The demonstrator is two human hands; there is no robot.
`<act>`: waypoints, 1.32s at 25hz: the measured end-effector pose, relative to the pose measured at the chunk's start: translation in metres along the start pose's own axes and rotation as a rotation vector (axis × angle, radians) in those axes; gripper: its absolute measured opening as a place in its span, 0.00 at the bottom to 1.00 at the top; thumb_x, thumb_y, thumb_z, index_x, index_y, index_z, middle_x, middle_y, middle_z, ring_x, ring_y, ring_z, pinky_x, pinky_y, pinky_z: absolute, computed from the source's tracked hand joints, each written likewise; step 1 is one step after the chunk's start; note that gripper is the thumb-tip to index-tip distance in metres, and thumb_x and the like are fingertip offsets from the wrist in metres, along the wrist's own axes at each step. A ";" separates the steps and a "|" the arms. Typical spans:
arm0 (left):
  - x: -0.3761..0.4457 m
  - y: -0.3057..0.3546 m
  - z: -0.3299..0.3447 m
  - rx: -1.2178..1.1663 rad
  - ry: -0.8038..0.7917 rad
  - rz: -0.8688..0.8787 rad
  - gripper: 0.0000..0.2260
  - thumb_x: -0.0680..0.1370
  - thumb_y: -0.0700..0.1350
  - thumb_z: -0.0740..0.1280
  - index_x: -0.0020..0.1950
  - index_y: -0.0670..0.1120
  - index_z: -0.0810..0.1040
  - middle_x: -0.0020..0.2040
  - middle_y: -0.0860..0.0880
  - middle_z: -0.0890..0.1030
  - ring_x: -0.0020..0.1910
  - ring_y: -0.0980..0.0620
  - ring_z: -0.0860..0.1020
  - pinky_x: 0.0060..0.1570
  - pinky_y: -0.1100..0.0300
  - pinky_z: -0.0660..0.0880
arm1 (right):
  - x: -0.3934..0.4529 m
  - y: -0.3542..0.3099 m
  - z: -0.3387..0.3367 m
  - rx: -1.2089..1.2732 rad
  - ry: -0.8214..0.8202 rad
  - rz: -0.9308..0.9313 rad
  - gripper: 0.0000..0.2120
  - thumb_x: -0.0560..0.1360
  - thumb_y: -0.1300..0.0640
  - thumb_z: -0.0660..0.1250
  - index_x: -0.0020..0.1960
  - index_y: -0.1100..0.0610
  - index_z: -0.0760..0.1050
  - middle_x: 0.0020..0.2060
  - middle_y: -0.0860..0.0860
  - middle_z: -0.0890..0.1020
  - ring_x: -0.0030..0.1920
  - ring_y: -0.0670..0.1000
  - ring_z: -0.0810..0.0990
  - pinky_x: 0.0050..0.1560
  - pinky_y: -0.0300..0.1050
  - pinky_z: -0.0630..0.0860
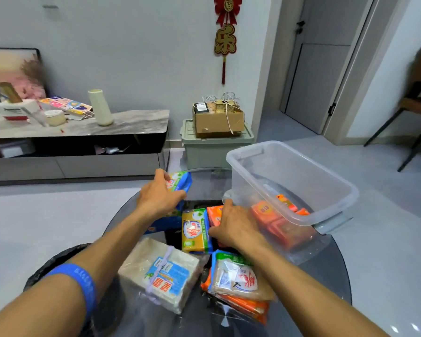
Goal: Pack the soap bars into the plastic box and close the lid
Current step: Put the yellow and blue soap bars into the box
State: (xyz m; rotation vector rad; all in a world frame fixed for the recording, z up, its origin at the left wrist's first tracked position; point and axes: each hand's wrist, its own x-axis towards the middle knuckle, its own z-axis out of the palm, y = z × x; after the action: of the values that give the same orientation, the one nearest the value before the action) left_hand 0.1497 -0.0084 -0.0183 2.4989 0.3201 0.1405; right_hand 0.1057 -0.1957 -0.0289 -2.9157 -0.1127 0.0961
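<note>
A clear plastic box (pixel 309 176) stands open on the right of the round dark glass table (pixel 321 288), with several orange soap bars (pixel 272 215) inside. My left hand (pixel 158 195) grips a blue-wrapped soap pack (pixel 181 182) at the table's far edge. Just left of the box, my right hand (pixel 233 224) closes over an orange soap bar (pixel 214 214). A yellow-green soap pack (pixel 196 231) lies between my hands. Nearer me lie a pale multi-bar pack (pixel 161 271) and a stack of wrapped bars (pixel 236 280). The box lid is not visible.
A dark bin bag (pixel 49 263) sits at the table's left edge. Beyond are a low marble-topped cabinet (pixel 122 125), a green storage bin (pixel 214 147) with a cardboard box on it, and a chair (pixel 413 117) at the right.
</note>
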 end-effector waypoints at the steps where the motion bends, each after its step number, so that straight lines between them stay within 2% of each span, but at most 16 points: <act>1: 0.001 0.005 -0.015 -0.035 0.016 0.031 0.24 0.64 0.54 0.71 0.56 0.53 0.67 0.50 0.45 0.80 0.47 0.41 0.77 0.43 0.52 0.74 | -0.006 0.000 -0.016 0.071 0.012 -0.010 0.28 0.68 0.45 0.71 0.61 0.58 0.68 0.56 0.58 0.80 0.55 0.60 0.79 0.44 0.48 0.70; 4: 0.005 0.035 -0.063 -0.181 0.062 0.132 0.27 0.60 0.56 0.72 0.57 0.55 0.69 0.51 0.47 0.80 0.46 0.43 0.79 0.47 0.50 0.78 | -0.030 0.011 -0.079 0.290 0.056 -0.079 0.24 0.60 0.38 0.69 0.50 0.50 0.71 0.46 0.51 0.81 0.44 0.53 0.79 0.36 0.46 0.70; 6: 0.007 0.067 -0.085 -0.278 0.045 0.194 0.28 0.57 0.56 0.72 0.56 0.57 0.70 0.48 0.47 0.81 0.44 0.45 0.80 0.45 0.50 0.80 | -0.048 0.031 -0.127 0.376 0.104 -0.133 0.24 0.53 0.35 0.66 0.44 0.47 0.71 0.41 0.45 0.79 0.38 0.46 0.78 0.31 0.44 0.71; 9: 0.009 0.124 -0.086 -0.348 -0.042 0.294 0.31 0.54 0.54 0.74 0.56 0.57 0.72 0.45 0.48 0.81 0.40 0.47 0.80 0.34 0.55 0.78 | -0.057 0.077 -0.185 0.392 0.100 -0.194 0.20 0.54 0.43 0.70 0.44 0.46 0.72 0.42 0.44 0.80 0.37 0.48 0.80 0.32 0.47 0.78; 10: 0.011 0.144 -0.079 -0.335 -0.065 0.325 0.31 0.54 0.53 0.74 0.56 0.56 0.72 0.45 0.47 0.81 0.40 0.47 0.80 0.34 0.56 0.78 | -0.054 0.093 -0.198 0.332 0.067 -0.212 0.19 0.57 0.46 0.72 0.45 0.45 0.73 0.43 0.44 0.79 0.37 0.47 0.79 0.32 0.47 0.78; 12: 0.014 0.183 -0.055 -0.269 -0.133 0.390 0.31 0.55 0.51 0.76 0.57 0.54 0.72 0.49 0.45 0.81 0.44 0.44 0.81 0.39 0.51 0.82 | -0.040 0.120 -0.213 0.173 -0.012 -0.248 0.16 0.61 0.52 0.75 0.46 0.45 0.73 0.44 0.41 0.76 0.39 0.45 0.77 0.31 0.44 0.75; 14: 0.020 0.214 -0.024 -0.115 -0.249 0.466 0.31 0.58 0.50 0.78 0.59 0.52 0.72 0.54 0.44 0.79 0.47 0.44 0.80 0.41 0.52 0.81 | -0.017 0.140 -0.210 0.028 -0.097 -0.280 0.15 0.63 0.56 0.76 0.45 0.45 0.73 0.43 0.41 0.75 0.38 0.44 0.75 0.31 0.42 0.73; 17: 0.033 0.242 0.024 0.266 -0.429 0.538 0.31 0.64 0.50 0.79 0.63 0.51 0.70 0.56 0.47 0.75 0.49 0.46 0.78 0.40 0.56 0.80 | 0.020 0.158 -0.185 -0.109 -0.234 -0.310 0.15 0.63 0.58 0.76 0.43 0.47 0.73 0.40 0.43 0.75 0.34 0.44 0.74 0.30 0.42 0.72; 20: 0.045 0.240 0.067 0.529 -0.581 0.517 0.31 0.66 0.49 0.78 0.64 0.49 0.68 0.61 0.46 0.75 0.53 0.46 0.77 0.48 0.53 0.79 | 0.049 0.166 -0.152 -0.121 -0.332 -0.308 0.14 0.64 0.58 0.76 0.41 0.46 0.73 0.41 0.44 0.76 0.35 0.46 0.76 0.32 0.43 0.74; 22: 0.050 0.230 0.092 0.644 -0.615 0.523 0.30 0.67 0.49 0.78 0.64 0.48 0.69 0.62 0.46 0.76 0.54 0.46 0.76 0.48 0.55 0.75 | 0.062 0.167 -0.128 -0.141 -0.371 -0.348 0.14 0.65 0.58 0.75 0.41 0.45 0.72 0.43 0.43 0.76 0.39 0.45 0.75 0.33 0.42 0.71; 26: 0.055 0.220 0.123 0.757 -0.658 0.537 0.27 0.69 0.47 0.77 0.65 0.45 0.72 0.62 0.45 0.79 0.57 0.45 0.78 0.51 0.55 0.75 | 0.078 0.165 -0.094 -0.198 -0.423 -0.400 0.15 0.64 0.59 0.75 0.42 0.46 0.71 0.45 0.47 0.78 0.43 0.52 0.77 0.36 0.45 0.73; 29: 0.054 0.222 0.123 0.782 -0.640 0.584 0.22 0.73 0.47 0.74 0.66 0.45 0.76 0.62 0.45 0.79 0.59 0.44 0.78 0.53 0.56 0.74 | 0.081 0.164 -0.090 -0.222 -0.415 -0.412 0.14 0.66 0.57 0.75 0.42 0.45 0.72 0.50 0.48 0.79 0.47 0.54 0.78 0.45 0.51 0.79; 31: 0.049 0.223 0.109 0.704 -0.601 0.629 0.18 0.74 0.47 0.71 0.64 0.46 0.78 0.61 0.46 0.80 0.58 0.46 0.78 0.53 0.57 0.74 | 0.078 0.164 -0.095 -0.239 -0.380 -0.404 0.12 0.67 0.55 0.75 0.46 0.45 0.75 0.54 0.49 0.79 0.50 0.54 0.79 0.51 0.53 0.79; 33: 0.042 0.218 0.079 0.455 -0.466 0.698 0.12 0.75 0.46 0.70 0.58 0.46 0.81 0.57 0.47 0.82 0.52 0.50 0.79 0.45 0.63 0.73 | 0.070 0.162 -0.109 -0.191 -0.283 -0.396 0.14 0.69 0.53 0.75 0.52 0.44 0.77 0.60 0.49 0.78 0.56 0.53 0.78 0.56 0.53 0.76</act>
State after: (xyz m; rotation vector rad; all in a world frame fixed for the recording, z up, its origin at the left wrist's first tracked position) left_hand 0.2463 -0.2135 0.0472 2.8743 -0.8000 -0.2663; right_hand 0.1944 -0.3712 0.0376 -2.9800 -0.7777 0.4526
